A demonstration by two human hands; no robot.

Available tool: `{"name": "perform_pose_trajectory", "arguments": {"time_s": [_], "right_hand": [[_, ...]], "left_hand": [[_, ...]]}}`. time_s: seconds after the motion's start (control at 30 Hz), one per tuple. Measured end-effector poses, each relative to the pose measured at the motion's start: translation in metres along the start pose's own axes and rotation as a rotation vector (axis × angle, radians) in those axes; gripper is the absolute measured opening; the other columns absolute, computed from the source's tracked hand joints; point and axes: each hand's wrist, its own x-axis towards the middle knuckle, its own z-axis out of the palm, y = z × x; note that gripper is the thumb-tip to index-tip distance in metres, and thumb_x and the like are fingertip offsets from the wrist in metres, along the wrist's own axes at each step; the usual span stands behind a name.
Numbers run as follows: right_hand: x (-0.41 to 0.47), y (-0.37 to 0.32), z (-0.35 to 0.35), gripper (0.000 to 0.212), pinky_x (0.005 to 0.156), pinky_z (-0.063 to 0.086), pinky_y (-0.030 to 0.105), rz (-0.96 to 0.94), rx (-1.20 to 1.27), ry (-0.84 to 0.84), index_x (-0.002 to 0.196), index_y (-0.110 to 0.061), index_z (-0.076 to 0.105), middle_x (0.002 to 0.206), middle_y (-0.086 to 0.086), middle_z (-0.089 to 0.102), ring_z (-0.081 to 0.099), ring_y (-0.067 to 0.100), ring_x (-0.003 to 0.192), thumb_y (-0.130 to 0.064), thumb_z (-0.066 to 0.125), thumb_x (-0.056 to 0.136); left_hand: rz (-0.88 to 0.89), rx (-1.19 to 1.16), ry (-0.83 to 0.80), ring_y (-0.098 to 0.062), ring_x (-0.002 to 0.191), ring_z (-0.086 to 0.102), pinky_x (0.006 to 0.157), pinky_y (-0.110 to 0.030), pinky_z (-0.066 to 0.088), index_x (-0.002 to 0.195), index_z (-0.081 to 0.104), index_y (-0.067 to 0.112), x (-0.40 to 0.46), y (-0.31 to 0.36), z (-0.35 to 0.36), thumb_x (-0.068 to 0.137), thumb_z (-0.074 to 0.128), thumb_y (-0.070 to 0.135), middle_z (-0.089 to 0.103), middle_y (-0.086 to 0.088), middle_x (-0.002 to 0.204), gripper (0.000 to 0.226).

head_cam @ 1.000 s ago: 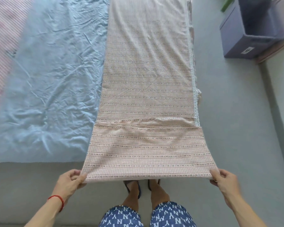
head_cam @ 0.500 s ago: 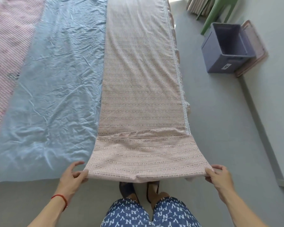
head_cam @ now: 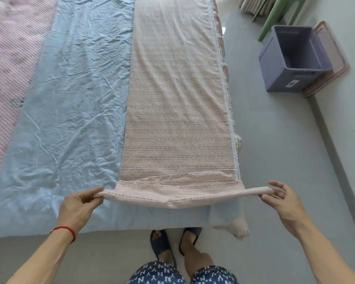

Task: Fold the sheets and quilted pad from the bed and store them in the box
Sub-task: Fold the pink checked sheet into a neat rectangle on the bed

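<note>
A long pink checked sheet [head_cam: 178, 103], folded into a narrow strip, lies along the right side of the bed. My left hand [head_cam: 78, 206] pinches its near left corner and my right hand [head_cam: 283, 201] pinches its near right corner, holding the near end just above the foot of the bed. A wrinkled light blue sheet [head_cam: 70, 111] covers the bed beside it. A pink quilted pad [head_cam: 10, 64] lies at the far left. The open purple box [head_cam: 291, 60] stands on the floor at the right.
A pinkish lid [head_cam: 332, 58] leans behind the box against the wall. Green chair legs [head_cam: 275, 15] stand past the box. Grey floor [head_cam: 275, 152] runs between the bed and the wall. My slippered feet [head_cam: 176, 244] stand at the foot of the bed.
Both hands have carried the sheet's near end up and forward toward the bed. The hanging part is shorter. The view has tilted up, so the box shows fully.
</note>
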Motion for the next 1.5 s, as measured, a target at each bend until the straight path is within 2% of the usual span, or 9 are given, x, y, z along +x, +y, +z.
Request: {"name": "perform_pose_trajectory", "arguments": {"time_s": [0.1, 0.17, 0.3, 0.37, 0.6, 0.73, 1.03, 1.37, 1.5], "right_hand": [[0.032, -0.036, 0.000, 0.041, 0.068, 0.052, 0.006, -0.098, -0.249, -0.047, 0.109, -0.026, 0.068, 0.099, 0.005, 0.074, 0.071, 0.006, 0.082, 0.008, 0.073, 0.087], [0.057, -0.059, 0.003, 0.031, 0.063, 0.049, 0.004, -0.158, -0.341, -0.033, 0.098, -0.030, 0.071, 0.090, 0.001, 0.076, 0.071, 0.007, 0.075, -0.001, 0.075, 0.088], [0.125, -0.102, 0.031, 0.011, 0.062, 0.050, 0.026, -0.282, -0.445, -0.012, 0.093, -0.023, 0.072, 0.082, 0.002, 0.072, 0.066, 0.020, 0.075, -0.012, 0.073, 0.092], [0.158, -0.116, 0.047, 0.003, 0.067, 0.045, 0.030, -0.299, -0.450, -0.026, 0.097, -0.017, 0.072, 0.086, 0.003, 0.070, 0.063, 0.019, 0.078, -0.016, 0.070, 0.095], [0.299, -0.087, 0.124, 0.008, 0.084, 0.050, 0.045, -0.260, -0.353, 0.068, 0.101, -0.017, 0.068, 0.099, 0.012, 0.071, 0.065, 0.035, 0.095, -0.024, 0.064, 0.099], [0.339, -0.049, 0.154, 0.025, 0.076, 0.044, 0.043, -0.270, -0.387, 0.187, 0.105, -0.007, 0.071, 0.096, 0.018, 0.071, 0.064, 0.037, 0.090, -0.031, 0.063, 0.100], [0.331, -0.069, 0.170, 0.018, 0.078, 0.034, 0.035, -0.401, -0.386, 0.348, 0.105, -0.008, 0.062, 0.094, 0.008, 0.059, 0.049, 0.024, 0.088, -0.026, 0.057, 0.104], [0.334, -0.064, 0.181, 0.027, 0.089, 0.041, 0.042, -0.309, -0.501, 0.292, 0.110, -0.004, 0.059, 0.098, 0.008, 0.057, 0.058, 0.037, 0.102, -0.029, 0.053, 0.104], [0.319, -0.065, 0.185, 0.062, 0.108, 0.033, 0.054, -0.426, -0.759, 0.317, 0.140, -0.007, 0.045, 0.139, 0.022, 0.047, 0.042, 0.043, 0.132, -0.046, 0.042, 0.093]], "left_hand": [[0.079, 0.061, 0.086, -0.004, 0.087, 0.068, 0.073, 0.002, 0.045, 0.105, 0.080, 0.020, 0.026, 0.032, -0.001, 0.086, 0.079, 0.010, 0.076, 0.003, 0.092, 0.022], [0.129, 0.164, 0.131, -0.011, 0.091, 0.068, 0.076, -0.005, 0.046, 0.104, 0.080, 0.016, 0.049, 0.050, 0.001, 0.088, 0.078, 0.015, 0.075, 0.001, 0.096, 0.016], [0.185, 0.337, 0.150, -0.031, 0.105, 0.063, 0.090, -0.036, 0.046, 0.104, 0.077, 0.008, 0.130, 0.070, 0.015, 0.091, 0.076, 0.018, 0.068, -0.011, 0.106, 0.017], [0.119, 0.314, 0.127, -0.032, 0.106, 0.065, 0.089, -0.038, 0.045, 0.105, 0.075, 0.007, 0.167, 0.078, 0.027, 0.095, 0.070, 0.022, 0.071, -0.013, 0.105, 0.018], [0.015, 0.110, 0.212, -0.030, 0.095, 0.064, 0.081, -0.038, 0.049, 0.105, 0.069, 0.007, 0.303, 0.052, 0.117, 0.099, 0.061, 0.031, 0.069, -0.010, 0.098, 0.026], [-0.021, 0.099, 0.257, -0.025, 0.094, 0.062, 0.080, -0.032, 0.041, 0.105, 0.069, 0.006, 0.353, 0.013, 0.160, 0.101, 0.058, 0.037, 0.066, -0.006, 0.096, 0.033], [-0.002, 0.069, 0.368, -0.027, 0.085, 0.060, 0.077, -0.031, 0.040, 0.094, 0.066, 0.013, 0.362, 0.015, 0.162, 0.100, 0.060, 0.024, 0.065, -0.009, 0.086, 0.014], [0.054, 0.029, 0.440, -0.027, 0.083, 0.062, 0.078, -0.036, 0.048, 0.098, 0.068, 0.016, 0.358, 0.021, 0.170, 0.100, 0.060, 0.033, 0.068, -0.008, 0.088, 0.019], [0.052, 0.148, 0.476, -0.039, 0.106, 0.060, 0.091, -0.045, 0.048, 0.115, 0.066, 0.014, 0.354, 0.029, 0.173, 0.099, 0.058, 0.035, 0.066, -0.017, 0.109, 0.028]]}}
